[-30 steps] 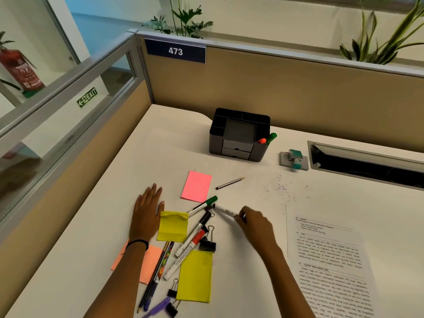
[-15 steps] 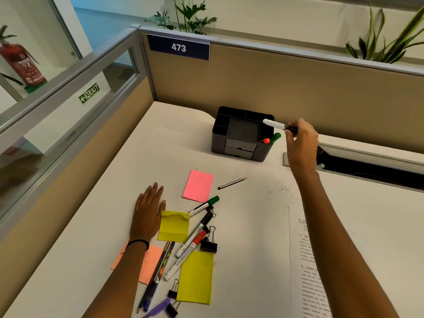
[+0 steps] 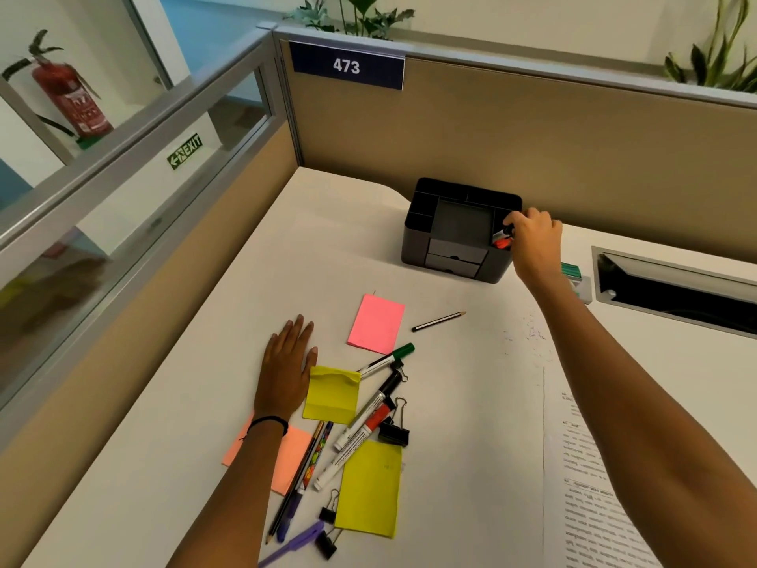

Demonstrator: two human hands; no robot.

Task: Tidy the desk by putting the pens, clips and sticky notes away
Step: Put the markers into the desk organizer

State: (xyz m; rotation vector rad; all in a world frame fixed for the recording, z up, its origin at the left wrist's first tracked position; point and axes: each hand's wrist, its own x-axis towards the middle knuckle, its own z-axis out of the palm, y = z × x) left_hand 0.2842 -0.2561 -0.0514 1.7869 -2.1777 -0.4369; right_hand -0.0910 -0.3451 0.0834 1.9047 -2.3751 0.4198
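Observation:
A dark grey desk organizer (image 3: 446,256) stands at the back of the white desk (image 3: 205,403). My right hand (image 3: 534,237) is at its right compartment, fingers closed on a marker with a black cap (image 3: 507,230), beside an orange marker tip. My left hand (image 3: 286,371) lies flat and open on the desk. Near it are a pink sticky pad (image 3: 377,323), yellow pads (image 3: 332,393) (image 3: 368,487), an orange pad (image 3: 286,461), a pencil (image 3: 438,321), a green-capped marker (image 3: 387,358), black and red markers (image 3: 364,420), pens (image 3: 299,473) and binder clips (image 3: 393,432).
Beige partition walls close the desk at the back and left. A printed sheet (image 3: 594,481) lies at the right under my right arm. A small stapler-like item (image 3: 573,276) and a recessed cable slot (image 3: 676,289) are to the right of the organizer.
My right hand picked a marker off the desk, carried it up to the organizer, and now lowers it into the right compartment. The left hand stayed flat in place.

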